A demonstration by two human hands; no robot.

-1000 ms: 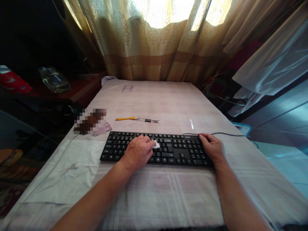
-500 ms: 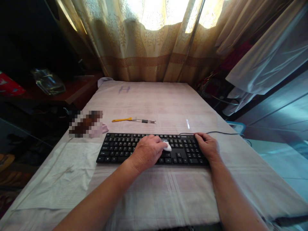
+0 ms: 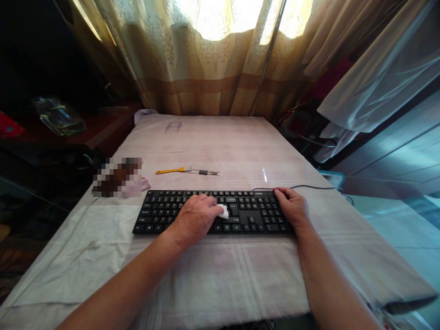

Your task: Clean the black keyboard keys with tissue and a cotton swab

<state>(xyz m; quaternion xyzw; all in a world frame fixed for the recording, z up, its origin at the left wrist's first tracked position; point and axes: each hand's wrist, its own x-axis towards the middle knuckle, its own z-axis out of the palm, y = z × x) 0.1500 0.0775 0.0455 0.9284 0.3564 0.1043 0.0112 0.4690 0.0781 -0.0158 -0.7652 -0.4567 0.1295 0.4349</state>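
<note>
A black keyboard lies across the near part of a cloth-covered table. My left hand rests on the keys near the middle, fingers closed around a small white wad pressed against the keys. At the keyboard's right end, my right hand lies flat on the number pad and grips that edge. The keyboard's thin black cable runs off to the right.
Beyond the keyboard lie a yellow-handled tool and a small metal tool. A blurred-out object sits at the table's left edge on a pale cloth. Curtains hang behind; a dark shelf with a clear bag stands at the left.
My left hand slid the white wad rightward along the keys, then back to the left. My right hand stayed on the keyboard's right end. The view shifted slightly.
</note>
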